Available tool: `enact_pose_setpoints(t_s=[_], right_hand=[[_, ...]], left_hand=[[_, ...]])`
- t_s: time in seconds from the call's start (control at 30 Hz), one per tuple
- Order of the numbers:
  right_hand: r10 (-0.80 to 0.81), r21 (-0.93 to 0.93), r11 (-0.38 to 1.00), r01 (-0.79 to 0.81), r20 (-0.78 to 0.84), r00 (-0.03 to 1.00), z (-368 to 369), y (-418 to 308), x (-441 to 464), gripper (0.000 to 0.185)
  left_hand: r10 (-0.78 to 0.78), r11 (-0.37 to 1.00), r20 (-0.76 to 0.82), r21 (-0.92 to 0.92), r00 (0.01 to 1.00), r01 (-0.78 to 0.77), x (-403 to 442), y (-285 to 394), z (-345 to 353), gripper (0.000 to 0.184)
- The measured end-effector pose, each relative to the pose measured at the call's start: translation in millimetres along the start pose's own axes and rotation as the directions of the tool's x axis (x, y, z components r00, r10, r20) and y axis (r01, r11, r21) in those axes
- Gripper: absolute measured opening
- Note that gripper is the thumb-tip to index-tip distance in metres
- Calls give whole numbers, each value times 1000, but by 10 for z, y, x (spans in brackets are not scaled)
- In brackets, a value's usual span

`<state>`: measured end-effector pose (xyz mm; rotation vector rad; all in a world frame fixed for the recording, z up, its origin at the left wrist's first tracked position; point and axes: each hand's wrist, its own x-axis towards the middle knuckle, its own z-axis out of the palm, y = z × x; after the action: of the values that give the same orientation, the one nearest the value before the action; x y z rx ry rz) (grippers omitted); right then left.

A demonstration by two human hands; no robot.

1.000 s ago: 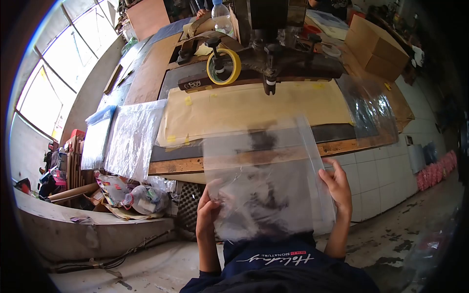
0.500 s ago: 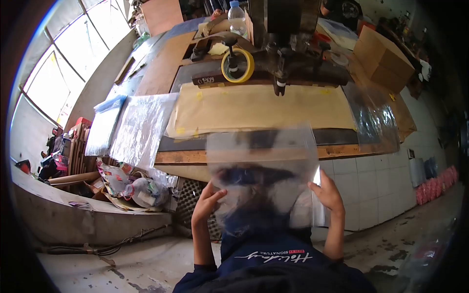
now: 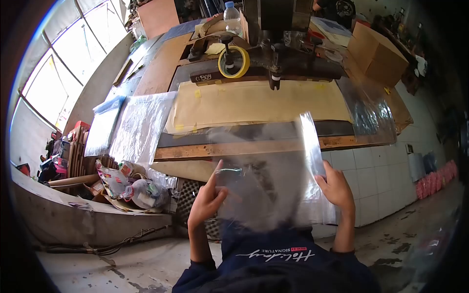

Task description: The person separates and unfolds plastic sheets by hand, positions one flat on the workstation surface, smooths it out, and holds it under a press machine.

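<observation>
Workshop surface (image 3: 183, 153) at twelve o'clock; clear plastic (image 3: 266, 176) at six, blurred with motion.
Head view: at four, the right hand (image 3: 338, 188) pinches its glossy edge; at seven, the left hand (image 3: 206, 202) spreads thumb from index, grip unclear.

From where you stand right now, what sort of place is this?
Probably a small workshop that handles plastic sheets or bags. A heavy dark machine stands over the worktable, clear plastic sheets lie at its edge, and the left hand and right hand hold another clear sheet.
</observation>
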<state>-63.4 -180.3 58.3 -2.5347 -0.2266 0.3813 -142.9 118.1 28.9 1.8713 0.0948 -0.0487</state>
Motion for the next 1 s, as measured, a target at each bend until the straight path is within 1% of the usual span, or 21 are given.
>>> enact_pose_setpoints(t_s=[0.03, 0.1, 0.13, 0.17, 0.2, 0.23, 0.3, 0.33, 0.43, 0.47, 0.5, 0.53, 0.57, 0.6, 0.63, 0.7, 0.77, 0.87, 0.93, 0.97, 1.0], right_hand=[[-1, 1, 1000, 1, -1, 1000, -65, -117, 0, 36], [-176, 253, 946, 205, -132, 976, -185, -302, 41, 32], [-191, 246, 943, 223, -147, 971, -217, -378, 125, 32], [-261, 337, 862, 379, -347, 901, -233, -450, 219, 31], [-292, 387, 748, 539, -537, 791, -265, -520, 323, 29], [-303, 378, 740, 556, -550, 778, -293, -590, 452, 29], [-362, 305, 540, 785, -757, 544, -322, -695, 756, 31], [-352, 353, 441, 825, -778, 521, -287, -698, 917, 31], [-306, 429, 369, 824, -782, 544, -148, -567, 1184, 30], [-307, 397, 454, 798, -771, 558, -119, -494, 1225, 28], [-306, 394, 452, 800, -775, 554, -98, -462, 1292, 28], [-312, 320, 474, 820, -810, 496, -99, -476, 1323, 27], [-320, 248, 497, 831, -838, 442, -99, -483, 1343, 27], [-318, 253, 503, 827, -835, 449, -122, -504, 1374, 27], [-282, 287, 544, 788, -823, 494, -166, -542, 1416, 24], [-246, 320, 583, 747, -807, 538, -242, -621, 1437, 22], [-244, 460, 267, 847, -818, 521, -367, -724, 1384, 16], [-275, 372, 351, 859, -836, 474, -350, -639, 1344, 13], [-283, 332, 384, 862, -846, 452, -209, -552, 1348, 14], [-255, 413, 419, 809, -801, 542, -126, -517, 1341, 15], [-226, 489, 449, 747, -747, 625, -81, -501, 1346, 16]], left_hand=[[2, 1000, -1, 1, 1000, -2, 45, 109, -52, 65], [215, 952, -15, 227, 977, -206, 157, 329, -189, 65], [318, 921, -92, 268, 944, -284, 230, 441, -242, 64], [420, 880, -162, 316, 893, -356, 295, 635, -294, 64], [422, 871, -201, 360, 884, -334, 328, 928, -325, 64], [511, 849, -244, 291, 824, -441, 537, 933, -340, 59], [625, 773, -329, 133, 708, -620, 903, 1009, -315, 51], [619, 781, -336, 160, 710, -604, 1013, 1035, -314, 47], [598, 800, -324, 187, 733, -570, 1221, 827, -275, 44], [627, 778, -332, 224, 705, -587, 1226, 773, -240, 42], [656, 755, -337, 260, 676, -603, 1255, 736, -213, 39], [659, 752, -334, 260, 674, -606, 1342, 706, -219, 39], [681, 724, -366, 204, 634, -659, 1449, 683, -222, 35], [694, 693, -401, 149, 598, -705, 1528, 670, -224, 31], [686, 701, -401, 144, 607, -698, 1571, 706, -219, 31], [641, 686, -400, -87, 656, -723, 1647, 859, -207, 26], [637, 671, -451, -77, 626, -738, 1590, 1035, -221, 19], [516, 750, -493, -134, 700, -647, 1495, 1069, -285, 26], [558, 738, -473, -93, 682, -668, 1539, 906, -258, 27], [601, 720, -451, -52, 659, -692, 1550, 832, -248, 28], [542, 708, -405, -254, 737, -659, 1550, 764, -244, 30]])
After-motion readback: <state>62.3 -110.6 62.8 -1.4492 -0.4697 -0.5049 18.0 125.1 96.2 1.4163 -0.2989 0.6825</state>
